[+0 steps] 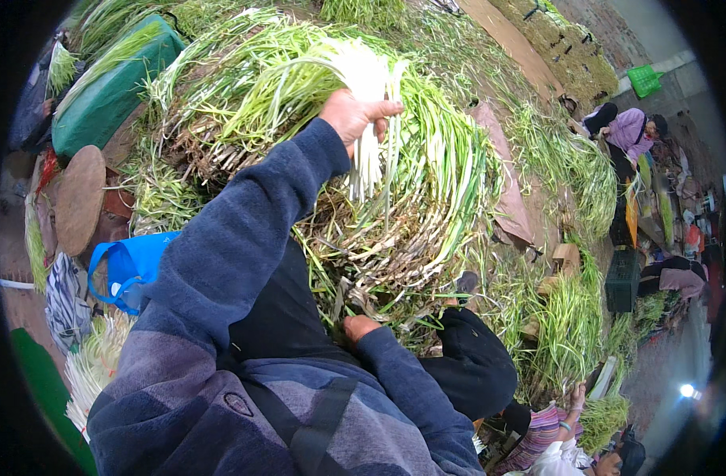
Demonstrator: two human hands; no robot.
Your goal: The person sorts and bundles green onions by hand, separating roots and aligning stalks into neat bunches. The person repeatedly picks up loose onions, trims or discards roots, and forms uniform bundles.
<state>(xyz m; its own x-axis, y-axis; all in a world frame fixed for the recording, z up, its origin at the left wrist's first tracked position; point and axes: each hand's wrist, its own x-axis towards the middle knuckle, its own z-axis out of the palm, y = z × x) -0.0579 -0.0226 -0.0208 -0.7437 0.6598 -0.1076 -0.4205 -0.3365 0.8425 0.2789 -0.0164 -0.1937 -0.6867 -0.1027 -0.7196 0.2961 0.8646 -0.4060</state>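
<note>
My left hand (357, 119) is closed round a bunch of pale, chive-like stalks (364, 172), thumb across the front. The white stems spread above the fist, very bright in the light, and white ends hang below it. Under the bunch lies a large heap of the same leafy stalks (452, 160), green with brown, soiled root ends turned toward me. My right hand (361, 327) is low between my knees, by the dry, dirty trimmings (369, 297) at the near edge of the heap. Its fingertips are hidden, so what it holds cannot be told.
To the left are a blue bag (124, 268), a round brown stool top (82, 199) and a green wrapped bundle (116, 89). White-stemmed bunches (98, 363) lie lower left. Other people (631, 134) sit at right, near a dark crate (623, 279) and loose leaves (571, 321).
</note>
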